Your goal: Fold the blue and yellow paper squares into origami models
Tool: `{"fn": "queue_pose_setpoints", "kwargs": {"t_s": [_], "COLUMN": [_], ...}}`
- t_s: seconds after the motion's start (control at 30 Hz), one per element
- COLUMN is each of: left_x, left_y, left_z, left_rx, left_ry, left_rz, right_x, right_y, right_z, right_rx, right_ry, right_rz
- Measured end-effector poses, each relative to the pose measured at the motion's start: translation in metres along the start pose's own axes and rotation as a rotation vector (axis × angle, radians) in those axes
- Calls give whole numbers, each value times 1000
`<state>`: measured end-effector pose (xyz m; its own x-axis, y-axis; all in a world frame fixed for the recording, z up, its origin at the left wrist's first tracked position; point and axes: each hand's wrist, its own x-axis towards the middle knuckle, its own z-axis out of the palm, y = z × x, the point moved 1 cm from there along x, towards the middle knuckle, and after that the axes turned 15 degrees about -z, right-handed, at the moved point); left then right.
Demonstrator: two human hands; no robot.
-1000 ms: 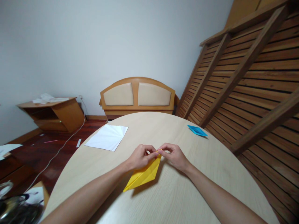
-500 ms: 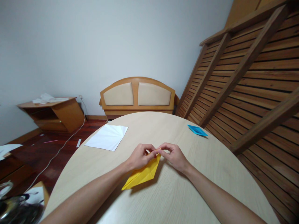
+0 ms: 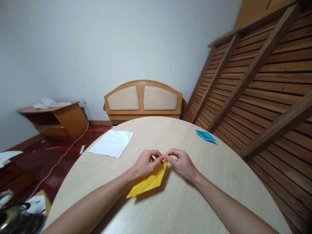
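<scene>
A folded sheet of yellow paper [image 3: 148,183] hangs from my fingers just above the pale round table [image 3: 168,130], tilted down toward the lower left. My left hand [image 3: 148,164] is closed, pinching the paper's upper edge between thumb and fingers. At its upper right corner, my right hand [image 3: 180,162] pinches too, its fingertips meeting those of the left. The fingers hide the corner itself. Crease lines show on the paper's lower face.
White creased paper [image 3: 110,143] lies at the table's left, and a folded blue paper boat shape [image 3: 206,136] at its right edge. Behind stands a wooden headboard [image 3: 141,97]. Slatted wooden panels [image 3: 255,74] lean on the right; a low cabinet [image 3: 60,120] stands left.
</scene>
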<state>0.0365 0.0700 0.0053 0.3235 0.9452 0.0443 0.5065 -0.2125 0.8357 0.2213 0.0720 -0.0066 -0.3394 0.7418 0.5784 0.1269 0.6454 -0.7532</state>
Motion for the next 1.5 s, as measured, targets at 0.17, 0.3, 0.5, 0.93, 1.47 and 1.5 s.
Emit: {"fn": "queue_pose_setpoints", "kwargs": {"t_s": [0.17, 0.3, 0.5, 0.93, 1.47, 1.5], "left_x": [-4, -7, -10, -14, -11, -10], "left_y": [2, 5, 10, 17, 14, 14], "left_z": [-2, -5, -5, -3, -2, -2], "left_rx": [108, 241, 287, 297, 144, 121], "left_ry": [65, 163, 206, 263, 93, 70], "left_rz": [67, 173, 278, 442, 171, 144], "right_x": [0, 0, -1, -4, -3, -3], "right_y": [-1, -2, -1, 3, 5, 6], "right_z": [0, 0, -1, 0, -2, -3], "right_rx": [-10, -17, -26, 58, 139, 147], "right_ry": [2, 5, 11, 29, 2, 3], "right_rz": [-15, -44, -105, -211, -175, -165]}}
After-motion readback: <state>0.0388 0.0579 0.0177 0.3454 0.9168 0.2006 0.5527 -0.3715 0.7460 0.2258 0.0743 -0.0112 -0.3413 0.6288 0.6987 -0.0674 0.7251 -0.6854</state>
